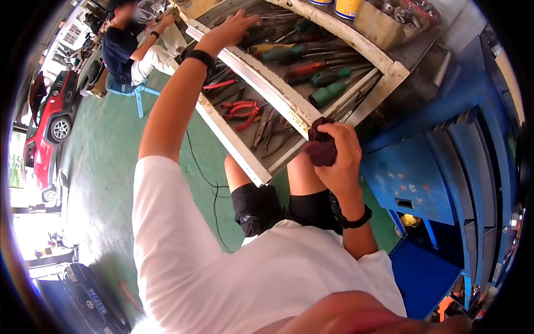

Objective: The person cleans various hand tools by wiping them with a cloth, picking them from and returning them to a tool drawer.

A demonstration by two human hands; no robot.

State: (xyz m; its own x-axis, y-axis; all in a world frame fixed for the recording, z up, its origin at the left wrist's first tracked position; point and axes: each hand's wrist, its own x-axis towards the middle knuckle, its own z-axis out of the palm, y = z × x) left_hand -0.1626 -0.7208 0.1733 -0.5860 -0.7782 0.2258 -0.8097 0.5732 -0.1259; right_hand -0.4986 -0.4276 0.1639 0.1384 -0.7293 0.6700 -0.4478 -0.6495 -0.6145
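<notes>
My right hand (pixel 344 153) is closed on a dark maroon rag (pixel 321 149), which touches the near right corner of the upper drawer (pixel 278 100). Over the far left end of that drawer, my left hand (pixel 231 30) stretches out its fingers, with nothing visible in them. Screwdrivers with green handles (pixel 329 93) and a red-handled screwdriver (pixel 305 68) lie inside the upper drawer. Below it, a second drawer (pixel 233 147) is pulled out further and holds red-handled pliers (pixel 242 111) and several worn metal tools.
A cardboard box of metal parts (pixel 384 25) and yellow-blue cans (pixel 346 8) stand on the bench top. A blue metal cabinet (pixel 409 181) is at right. Another person (pixel 125 50) sits on a blue stool (pixel 130 89). A black cable (pixel 214 189) crosses the green floor.
</notes>
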